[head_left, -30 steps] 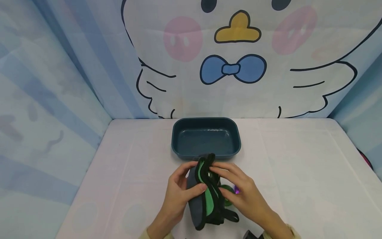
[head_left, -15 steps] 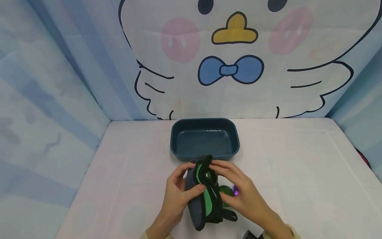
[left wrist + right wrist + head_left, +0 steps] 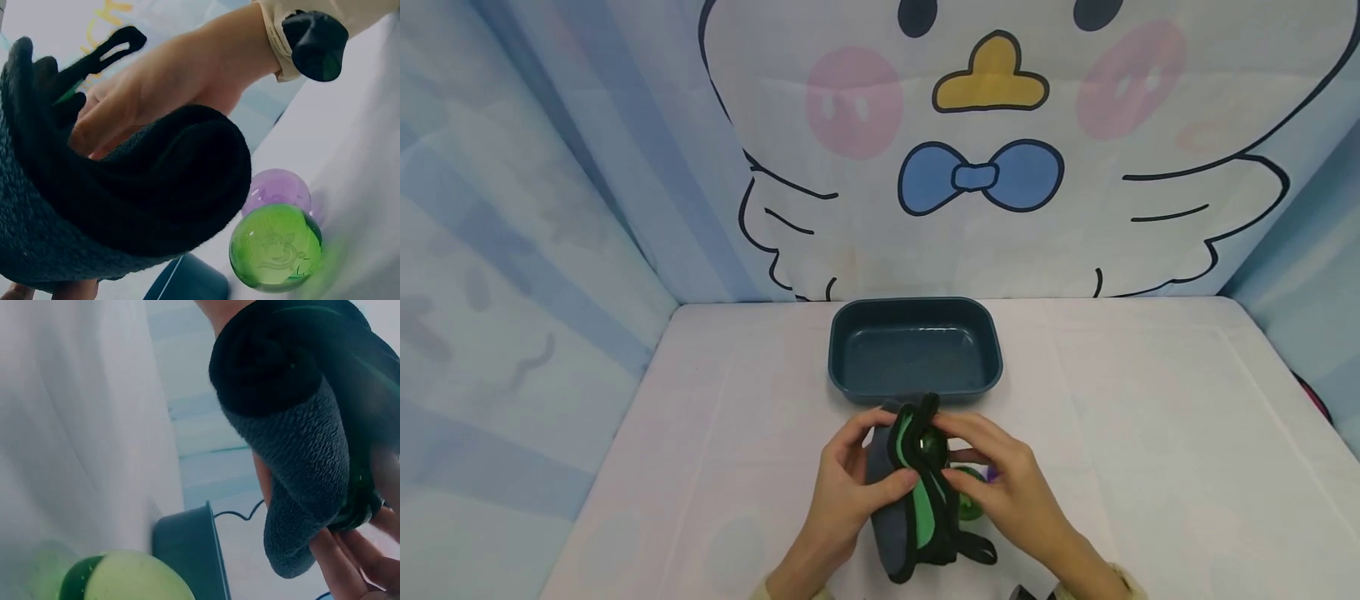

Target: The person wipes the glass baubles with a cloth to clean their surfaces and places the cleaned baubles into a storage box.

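Observation:
A folded dark grey fleecy cloth (image 3: pixel 891 521) with black edging, a green lining and a black loop stands tilted between my hands. My left hand (image 3: pixel 850 479) grips its left side, thumb on the green lining and fingers behind. My right hand (image 3: pixel 1011 475) holds a shiny dark green ball (image 3: pixel 934 447) at the cloth's open fold, thumb below and index finger above. The right wrist view shows the ball (image 3: pixel 357 503) between the fingers, partly covered by cloth. On the table lie a clear green ball (image 3: pixel 275 248) and a purple ball (image 3: pixel 281 187), both partly hidden in the head view.
A dark blue-green rectangular tub (image 3: pixel 842 367) stands just beyond the hands, with nothing visible inside. The white table (image 3: pixel 1112 400) is bounded by printed fabric at the back (image 3: pixel 985 250) and both sides. A dark object (image 3: pixel 1021 592) shows near the right sleeve.
The right fingers have shifted slightly on the fold, and more of the dark green ball shows there than a second ago. The cloth has lowered slightly; the left hand keeps its grip.

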A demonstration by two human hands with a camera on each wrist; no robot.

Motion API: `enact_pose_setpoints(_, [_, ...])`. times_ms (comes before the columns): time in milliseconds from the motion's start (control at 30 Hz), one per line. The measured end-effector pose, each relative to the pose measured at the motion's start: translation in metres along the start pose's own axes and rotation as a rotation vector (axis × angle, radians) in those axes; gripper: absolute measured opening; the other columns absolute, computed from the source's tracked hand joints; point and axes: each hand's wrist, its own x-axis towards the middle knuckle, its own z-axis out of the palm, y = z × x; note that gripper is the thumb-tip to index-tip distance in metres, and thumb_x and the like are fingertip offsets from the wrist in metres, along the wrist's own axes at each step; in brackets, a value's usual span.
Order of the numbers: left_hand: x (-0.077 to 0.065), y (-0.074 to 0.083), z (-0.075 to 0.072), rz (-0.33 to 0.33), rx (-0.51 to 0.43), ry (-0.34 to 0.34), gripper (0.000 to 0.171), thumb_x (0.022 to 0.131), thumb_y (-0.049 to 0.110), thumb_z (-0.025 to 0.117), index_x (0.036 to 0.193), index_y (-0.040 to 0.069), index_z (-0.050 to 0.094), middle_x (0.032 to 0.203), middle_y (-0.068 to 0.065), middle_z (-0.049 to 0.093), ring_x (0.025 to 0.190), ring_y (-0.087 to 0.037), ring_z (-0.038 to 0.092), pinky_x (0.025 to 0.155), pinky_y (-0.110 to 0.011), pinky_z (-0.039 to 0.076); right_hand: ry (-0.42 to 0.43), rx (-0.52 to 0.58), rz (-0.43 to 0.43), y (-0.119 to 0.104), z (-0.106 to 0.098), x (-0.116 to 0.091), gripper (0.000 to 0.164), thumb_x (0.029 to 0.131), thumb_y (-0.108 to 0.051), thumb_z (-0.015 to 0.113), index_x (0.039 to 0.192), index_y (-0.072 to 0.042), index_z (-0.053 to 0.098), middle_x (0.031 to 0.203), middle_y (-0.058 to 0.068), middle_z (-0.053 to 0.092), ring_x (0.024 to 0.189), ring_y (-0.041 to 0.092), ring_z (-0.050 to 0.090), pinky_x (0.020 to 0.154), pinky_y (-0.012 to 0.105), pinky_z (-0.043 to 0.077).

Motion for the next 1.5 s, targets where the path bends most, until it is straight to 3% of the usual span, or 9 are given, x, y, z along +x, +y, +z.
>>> enact_pose_setpoints(100, [-0.0005, -0.0005, 0.0007, 0.014, 0.011, -0.004, 0.055, 0.079, 0.002, 0.079, 0.128, 0.003, 0.056, 0.132, -0.013, 0.052, 0.107, -0.028, 0.060, 0.088, -0.034, 0.058, 0.007, 0.029, 0.090, -0.0008, 0.0000, -0.0004, 0.049, 0.084, 0.005, 0.074, 0.131, -0.003, 0.062, 0.124, 0.013, 0.065, 0.112, 0.006, 0.063, 0.076, 0.036, 0.062])
enact_pose_setpoints(200, [-0.0005, -0.0002, 0.0017, 0.023, 0.022, 0.012, 0.054, 0.078, 0.002, 0.080, 0.127, 0.003, 0.057, 0.131, -0.013, 0.053, 0.106, -0.027, 0.059, 0.088, -0.033, 0.058, -0.007, 0.024, 0.109, -0.0014, -0.0012, 0.0004, 0.048, 0.085, 0.002, 0.074, 0.131, -0.005, 0.062, 0.125, 0.011, 0.065, 0.113, 0.005, 0.062, 0.078, 0.036, 0.061])
enact_pose_setpoints(500, [-0.0001, 0.0005, 0.0020, 0.030, 0.003, 0.054, 0.053, 0.079, 0.002, 0.080, 0.126, 0.001, 0.056, 0.128, -0.014, 0.052, 0.102, -0.026, 0.063, 0.085, -0.036, 0.060, -0.063, -0.075, -0.105, 0.0009, -0.0034, 0.0025, 0.067, 0.074, 0.013, 0.078, 0.135, -0.007, 0.059, 0.137, 0.010, 0.054, 0.130, 0.015, 0.049, 0.103, 0.018, 0.046])
enact_pose_setpoints(667, [-0.0009, 0.0013, 0.0018, 0.029, 0.023, 0.051, 0.053, 0.079, 0.003, 0.081, 0.126, 0.003, 0.058, 0.130, -0.013, 0.053, 0.103, -0.026, 0.060, 0.087, -0.033, 0.059, -0.045, -0.112, -0.194, 0.0033, -0.0018, 0.0019, 0.047, 0.088, -0.007, 0.074, 0.133, -0.006, 0.060, 0.134, 0.011, 0.056, 0.128, 0.017, 0.050, 0.105, 0.017, 0.044])
enact_pose_setpoints(767, [-0.0009, 0.0017, 0.0019, 0.021, 0.026, 0.042, 0.054, 0.078, 0.002, 0.081, 0.126, 0.004, 0.058, 0.131, -0.013, 0.053, 0.105, -0.026, 0.059, 0.089, -0.033, 0.058, -0.033, -0.088, -0.164, 0.0028, -0.0023, 0.0016, 0.045, 0.090, -0.009, 0.072, 0.133, -0.004, 0.060, 0.132, 0.012, 0.058, 0.125, 0.015, 0.053, 0.099, 0.019, 0.050])
enact_pose_setpoints(967, [-0.0014, 0.0014, 0.0023, 0.027, 0.038, 0.036, 0.053, 0.077, 0.001, 0.081, 0.125, 0.003, 0.059, 0.129, -0.011, 0.055, 0.106, -0.027, 0.059, 0.090, -0.031, 0.057, -0.027, -0.030, -0.028, -0.0003, -0.0028, 0.0010, 0.054, 0.082, 0.007, 0.075, 0.132, -0.003, 0.060, 0.128, 0.012, 0.064, 0.119, 0.008, 0.060, 0.080, 0.031, 0.061])
enact_pose_setpoints(1167, [-0.0008, -0.0001, 0.0022, 0.044, 0.018, 0.038, 0.052, 0.078, 0.003, 0.080, 0.125, 0.001, 0.057, 0.127, -0.012, 0.055, 0.104, -0.026, 0.061, 0.087, -0.034, 0.059, -0.035, -0.064, -0.026, -0.0007, -0.0037, 0.0014, 0.061, 0.078, 0.007, 0.078, 0.134, -0.006, 0.059, 0.131, 0.010, 0.061, 0.122, 0.011, 0.057, 0.087, 0.029, 0.058])
enact_pose_setpoints(1300, [0.0001, 0.0000, 0.0011, 0.032, 0.000, 0.060, 0.053, 0.079, 0.005, 0.081, 0.126, 0.003, 0.057, 0.129, -0.011, 0.053, 0.106, -0.023, 0.061, 0.087, -0.034, 0.059, -0.056, -0.094, -0.115, 0.0009, -0.0038, 0.0015, 0.068, 0.074, 0.008, 0.080, 0.137, -0.006, 0.057, 0.137, 0.010, 0.056, 0.129, 0.014, 0.051, 0.102, 0.020, 0.047])
enact_pose_setpoints(1500, [0.0006, -0.0004, -0.0009, 0.021, -0.003, 0.056, 0.053, 0.078, 0.006, 0.081, 0.125, 0.004, 0.057, 0.128, -0.010, 0.054, 0.115, -0.025, 0.055, 0.092, -0.031, 0.056, -0.022, -0.141, -0.287, 0.0031, -0.0005, 0.0042, 0.040, 0.097, -0.022, 0.065, 0.131, -0.001, 0.061, 0.132, 0.013, 0.058, 0.126, 0.019, 0.051, 0.105, 0.017, 0.044])
